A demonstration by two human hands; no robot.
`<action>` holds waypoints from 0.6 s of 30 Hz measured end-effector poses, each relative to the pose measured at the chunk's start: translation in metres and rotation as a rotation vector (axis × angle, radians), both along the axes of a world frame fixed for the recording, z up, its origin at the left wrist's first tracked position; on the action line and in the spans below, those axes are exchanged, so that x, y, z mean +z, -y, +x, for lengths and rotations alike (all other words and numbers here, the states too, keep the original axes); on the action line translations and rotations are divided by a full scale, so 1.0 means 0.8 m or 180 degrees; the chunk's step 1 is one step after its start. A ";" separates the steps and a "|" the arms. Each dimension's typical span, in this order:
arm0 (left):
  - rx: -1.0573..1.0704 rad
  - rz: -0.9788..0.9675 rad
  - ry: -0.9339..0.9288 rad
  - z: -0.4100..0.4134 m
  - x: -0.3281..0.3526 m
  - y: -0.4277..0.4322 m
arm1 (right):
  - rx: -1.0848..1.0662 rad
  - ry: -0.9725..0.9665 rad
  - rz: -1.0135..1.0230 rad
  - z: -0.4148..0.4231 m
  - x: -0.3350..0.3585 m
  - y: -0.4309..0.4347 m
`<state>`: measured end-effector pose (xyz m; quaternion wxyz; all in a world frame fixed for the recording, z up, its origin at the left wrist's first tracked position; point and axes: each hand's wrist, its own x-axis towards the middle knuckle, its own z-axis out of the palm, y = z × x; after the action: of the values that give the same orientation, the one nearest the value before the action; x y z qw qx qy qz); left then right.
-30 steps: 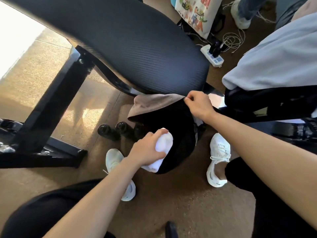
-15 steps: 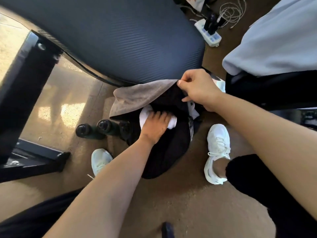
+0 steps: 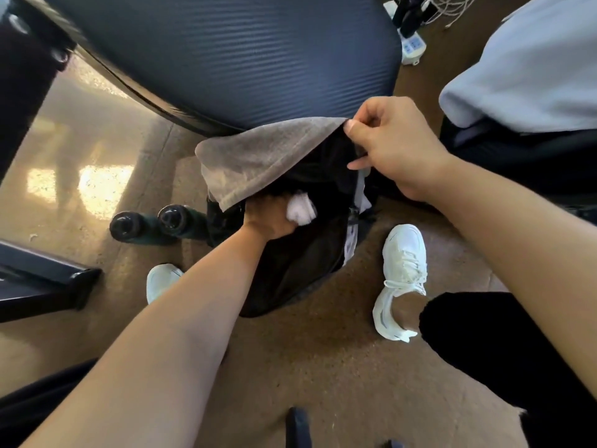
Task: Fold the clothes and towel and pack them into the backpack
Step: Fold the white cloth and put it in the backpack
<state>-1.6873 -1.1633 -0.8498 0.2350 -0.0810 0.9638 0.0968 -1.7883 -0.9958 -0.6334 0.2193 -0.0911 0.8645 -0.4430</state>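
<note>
A black backpack (image 3: 300,270) stands open on the floor between my feet. Its grey-lined flap (image 3: 258,156) is lifted, pinched at the corner by my right hand (image 3: 391,147). My left hand (image 3: 268,218) reaches into the opening and grips a rolled white cloth (image 3: 301,209), only partly visible past my fingers. The bag's inside is dark and its contents are hidden.
A dark padded chair seat (image 3: 242,59) hangs over the bag at the back. Two dark dumbbells (image 3: 151,224) lie left of the bag. A black table leg (image 3: 42,282) is at the left. A light grey garment (image 3: 529,69) lies on a black seat at right. A power strip (image 3: 412,46) lies behind.
My left hand has carried the white cloth from above the bag's front down into the opening. My right hand has lifted the flap higher.
</note>
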 end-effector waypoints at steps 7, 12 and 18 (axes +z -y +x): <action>-0.0130 0.0545 0.1185 0.001 0.016 0.006 | -0.0168 -0.0072 -0.0117 -0.002 0.001 0.000; -0.0039 0.0434 0.0305 0.021 0.008 -0.005 | -0.0178 0.0003 -0.0158 0.001 -0.002 -0.002; -0.0571 -0.1374 -0.1908 0.052 -0.009 -0.022 | -0.0148 0.0038 -0.0134 0.005 -0.003 -0.002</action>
<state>-1.6454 -1.1458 -0.8573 -0.0722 -0.0120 0.9912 -0.1100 -1.7844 -0.9941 -0.6359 0.2122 -0.0729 0.8555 -0.4666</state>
